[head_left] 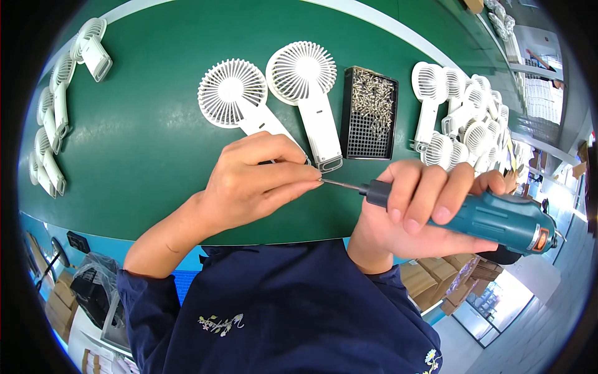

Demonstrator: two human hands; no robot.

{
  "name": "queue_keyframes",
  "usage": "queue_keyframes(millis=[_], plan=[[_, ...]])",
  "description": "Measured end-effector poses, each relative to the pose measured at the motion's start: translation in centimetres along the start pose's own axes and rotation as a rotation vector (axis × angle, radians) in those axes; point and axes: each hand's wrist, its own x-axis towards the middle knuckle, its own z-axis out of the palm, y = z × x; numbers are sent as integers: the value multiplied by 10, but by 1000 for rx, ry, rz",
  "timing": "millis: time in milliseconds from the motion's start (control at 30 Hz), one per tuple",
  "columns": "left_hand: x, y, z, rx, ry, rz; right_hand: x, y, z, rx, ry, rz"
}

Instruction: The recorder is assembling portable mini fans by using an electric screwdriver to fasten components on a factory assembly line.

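Note:
My right hand (417,206) is wrapped round a teal electric screwdriver (498,219). The tool lies nearly level, its thin metal bit pointing left. At the bit's tip, the thumb and fingers of my left hand (252,181) are pinched together; what they hold is too small to make out. Just beyond that hand lies a white handheld fan (232,90), its handle end partly hidden by my fingers. A second white fan (319,118) lies to its right, with a wire-like loop at the handle's end close to my fingertips.
Right of the fans, a black perforated tray (369,140) holds many small screws. A pile of white fans (476,121) covers the table's right side. Several more fans (59,93) line the left edge. The green table's (156,168) near edge runs just before my body.

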Motion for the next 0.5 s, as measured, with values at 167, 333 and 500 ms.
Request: queue_keyframes(millis=[167, 333, 500], plan=[[-1, -2, 2, -10, -2, -8, -2, 3, -2, -48, 4, 23], [-2, -2, 1, 13, -62, 28, -1, 4, -4, -23, -20, 88], [-3, -3, 4, 23, -78, 24, 0, 1, -5, -56, -87, 111]])
